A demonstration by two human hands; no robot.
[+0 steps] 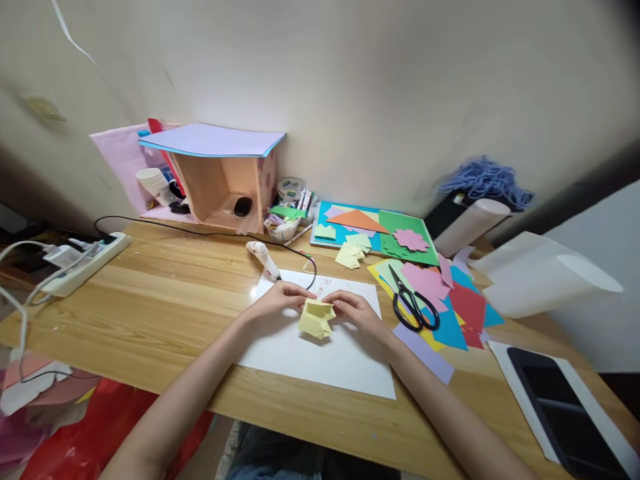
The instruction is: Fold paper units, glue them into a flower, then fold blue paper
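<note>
Both of my hands hold a folded piece of pale yellow paper [315,321] just over a white sheet [350,367] on the wooden table. My left hand [283,297] pinches its upper left edge. At the upper right corner, my right hand [357,312] grips it between thumb and fingers. Behind my left hand stands a white glue gun [264,259] with a black cord. More cut pieces of pale yellow paper [351,253] lie beyond my hands. Black-handled scissors [413,303] rest on coloured paper scraps [460,300] to the right.
An open box [225,180] under a lilac sheet stands at the back, beside a bowl of craft supplies [283,227]. A power strip [90,263] is on the left. A dark tablet [565,407] lies at right, near a roll of white paper [545,273] and blue yarn [487,183].
</note>
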